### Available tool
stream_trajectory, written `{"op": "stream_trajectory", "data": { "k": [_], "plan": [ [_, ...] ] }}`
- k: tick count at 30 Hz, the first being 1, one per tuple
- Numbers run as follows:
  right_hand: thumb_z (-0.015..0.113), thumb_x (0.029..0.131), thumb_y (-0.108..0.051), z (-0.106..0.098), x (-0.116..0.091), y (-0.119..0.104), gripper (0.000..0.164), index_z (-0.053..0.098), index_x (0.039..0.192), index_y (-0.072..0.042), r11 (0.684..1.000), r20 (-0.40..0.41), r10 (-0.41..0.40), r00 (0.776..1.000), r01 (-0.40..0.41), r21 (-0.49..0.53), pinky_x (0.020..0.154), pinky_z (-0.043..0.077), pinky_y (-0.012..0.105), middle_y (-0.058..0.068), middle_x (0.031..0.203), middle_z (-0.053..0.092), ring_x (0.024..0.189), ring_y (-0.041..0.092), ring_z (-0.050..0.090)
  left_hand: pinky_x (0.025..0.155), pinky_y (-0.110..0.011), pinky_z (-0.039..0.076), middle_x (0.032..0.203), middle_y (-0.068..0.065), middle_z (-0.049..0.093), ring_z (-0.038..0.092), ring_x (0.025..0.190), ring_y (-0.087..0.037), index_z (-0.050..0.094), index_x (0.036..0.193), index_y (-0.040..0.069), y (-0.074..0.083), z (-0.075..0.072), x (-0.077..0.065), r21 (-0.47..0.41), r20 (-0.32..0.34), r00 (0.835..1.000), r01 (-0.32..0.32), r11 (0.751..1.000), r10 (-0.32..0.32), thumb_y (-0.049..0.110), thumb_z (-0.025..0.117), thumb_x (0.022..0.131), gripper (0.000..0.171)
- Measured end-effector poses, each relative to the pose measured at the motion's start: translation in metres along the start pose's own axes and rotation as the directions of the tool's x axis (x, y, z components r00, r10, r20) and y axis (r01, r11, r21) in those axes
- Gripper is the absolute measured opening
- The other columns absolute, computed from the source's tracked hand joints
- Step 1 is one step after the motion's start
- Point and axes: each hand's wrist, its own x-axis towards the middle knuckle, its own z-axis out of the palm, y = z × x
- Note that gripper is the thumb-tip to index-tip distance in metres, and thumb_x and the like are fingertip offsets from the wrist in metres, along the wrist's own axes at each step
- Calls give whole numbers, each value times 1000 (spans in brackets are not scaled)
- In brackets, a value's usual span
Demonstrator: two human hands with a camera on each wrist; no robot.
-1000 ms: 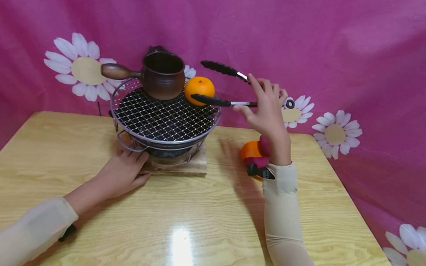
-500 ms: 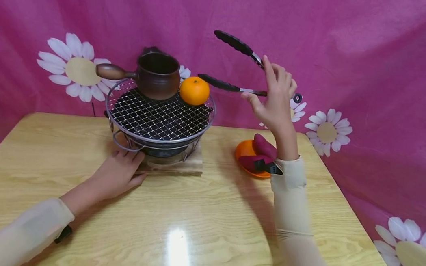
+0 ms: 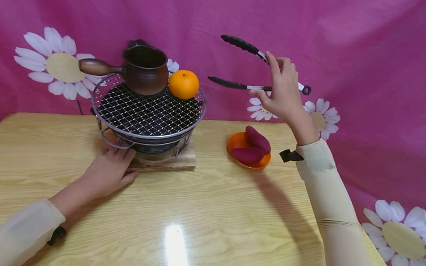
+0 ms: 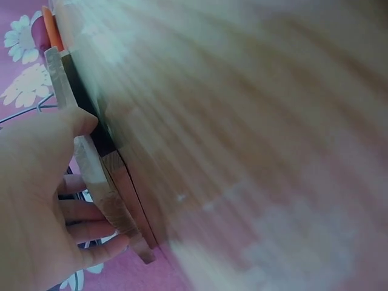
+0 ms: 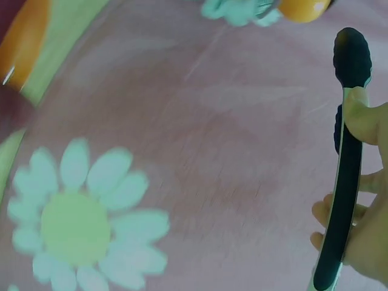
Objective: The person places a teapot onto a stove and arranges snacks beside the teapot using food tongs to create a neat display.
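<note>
My right hand (image 3: 285, 86) holds black-tipped tongs (image 3: 228, 83) in the air, right of the grill, in the head view. Their two arms are spread with nothing between them; in the right wrist view the thumb lies along one arm of the tongs (image 5: 348, 182). An orange mandarin (image 3: 183, 84) sits on the round wire-mesh grill (image 3: 149, 116), beside a brown clay pot (image 3: 146, 74) with a side handle. Down at the grill's base, my left hand (image 3: 107, 172) grips the edge of a wooden board (image 4: 115, 209), thumb on one side and fingers on the other.
An orange bowl (image 3: 236, 141) with two purple sweet potatoes (image 3: 249, 155) stands right of the grill on the wooden table (image 3: 131, 235). A pink cloth (image 3: 339, 40) with daisies hangs close behind the table. A wire handle (image 3: 112, 140) juts from the grill's front left.
The tongs have drawn away from the mandarin, up and to the right, with my right hand. The mandarin stays on the mesh. My left hand keeps its place at the board as the view shifts.
</note>
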Motion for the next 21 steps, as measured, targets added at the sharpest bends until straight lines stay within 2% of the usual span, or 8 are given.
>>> {"op": "stream_trajectory", "data": {
  "k": [4,7,12,18,21],
  "plan": [
    [78,88,-36,-11,-5,13,82,35,151,-7,997,60,-20,998,25,-79,91,40,58,31,128,47,109,45,49,72,-55,46,100,-23,60,58,93,-42,54,108,-2,1,1,0,-4,-11,1000,9,1000,-9,34,76,81,50],
    [76,88,-39,-18,-9,20,81,36,150,-8,992,92,-12,996,23,-121,85,43,56,30,124,49,104,43,51,73,-55,47,101,-24,59,58,94,-43,54,110,-4,2,1,-1,-5,-6,1000,19,1000,-19,33,75,81,51],
    [76,88,-41,-28,-18,31,81,37,151,-6,988,144,22,989,1,-155,81,42,53,29,122,49,99,42,49,71,-56,46,102,-25,57,56,95,-44,53,109,-5,4,-1,0,18,-4,1000,4,1000,-4,33,76,79,53],
    [77,87,-39,-38,-30,39,79,41,149,-5,982,245,47,968,1,-189,80,42,53,26,118,51,93,40,50,71,-54,46,104,-25,56,56,96,-43,53,109,-6,7,-3,0,31,53,998,27,999,-29,34,74,81,53],
    [77,87,-39,-43,-31,43,77,43,148,-7,979,295,56,954,6,-206,79,41,53,24,116,52,91,40,50,74,-55,45,104,-25,56,56,97,-43,53,108,-6,7,-1,0,27,30,999,23,999,-24,33,73,82,51]
  ]
}}
